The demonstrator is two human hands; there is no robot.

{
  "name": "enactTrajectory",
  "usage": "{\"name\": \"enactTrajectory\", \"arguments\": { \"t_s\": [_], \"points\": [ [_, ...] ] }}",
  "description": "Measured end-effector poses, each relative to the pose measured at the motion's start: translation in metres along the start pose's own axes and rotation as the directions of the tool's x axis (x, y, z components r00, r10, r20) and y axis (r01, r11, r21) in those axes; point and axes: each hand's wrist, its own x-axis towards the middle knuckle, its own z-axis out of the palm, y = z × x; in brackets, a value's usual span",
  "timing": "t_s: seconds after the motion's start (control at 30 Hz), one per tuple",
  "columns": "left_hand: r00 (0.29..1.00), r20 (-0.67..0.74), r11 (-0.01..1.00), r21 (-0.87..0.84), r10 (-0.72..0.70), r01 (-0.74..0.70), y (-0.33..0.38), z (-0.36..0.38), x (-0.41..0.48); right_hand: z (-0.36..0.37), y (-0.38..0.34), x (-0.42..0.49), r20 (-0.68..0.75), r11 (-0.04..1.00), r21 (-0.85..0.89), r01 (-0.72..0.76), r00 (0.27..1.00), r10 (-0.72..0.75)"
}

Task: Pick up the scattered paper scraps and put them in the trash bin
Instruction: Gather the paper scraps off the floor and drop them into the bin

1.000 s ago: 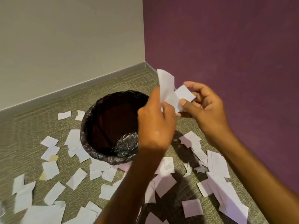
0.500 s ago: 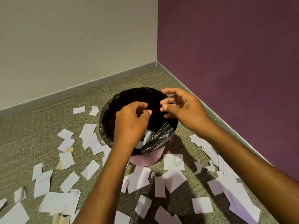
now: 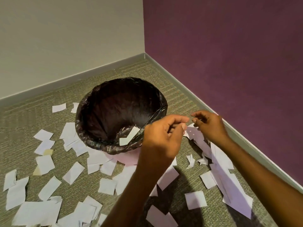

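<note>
The trash bin is round, lined with a crinkled, glossy black plastic bag folded over its rim, and a strip of smooth pink wall shows under the fold. It stands on a ribbed, olive woven carpet in the corner where a matt beige wall meets a mottled purple wall. Flat white paper scraps, mostly torn rectangles, lie scattered round the bin on every near side, with a few crumpled ones near the right forearm. One bent white scrap lies inside the bin against the near rim, just left of the left hand and not touching its fingers. That hand hovers over the bin's near right edge, back upward, fingers loosely curled and holding nothing visible. The right hand hangs just beside it, outside the rim above the floor scraps, its fingers loosely bent with tips drawn close, nothing seen between them. Both forearms reach in from the lower right.
</note>
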Motion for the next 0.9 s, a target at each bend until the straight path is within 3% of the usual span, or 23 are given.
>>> {"name": "enactTrajectory", "arguments": {
  "t_s": [0.2, 0.4, 0.53, 0.77, 0.9],
  "points": [
    [0.999, 0.033, 0.961, 0.276, -0.005, -0.004, -0.058, 0.038, -0.008, 0.031, 0.081, 0.004, 0.107, 0.942, -0.329, -0.061, 0.989, 0.101],
    [0.999, 0.03, 0.922, 0.388, -0.02, 0.007, -0.122, 0.063, -0.004, 0.047, 0.098, 0.005, 0.205, 0.826, -0.56, 0.066, 0.977, 0.061],
    [0.996, 0.024, 0.898, 0.435, -0.083, 0.064, -0.178, 0.075, 0.0, 0.052, 0.105, -0.007, 0.139, 0.843, -0.513, 0.16, 0.985, -0.102],
    [0.95, 0.086, 0.849, 0.479, -0.299, 0.224, -0.209, 0.101, 0.028, 0.048, 0.099, -0.018, 0.029, 0.937, -0.343, 0.072, 0.997, -0.066],
    [0.954, 0.128, 0.799, 0.582, -0.272, 0.15, -0.22, 0.11, 0.04, 0.048, 0.094, -0.029, -0.02, 0.968, -0.246, 0.058, 0.998, -0.064]
  ]
}}
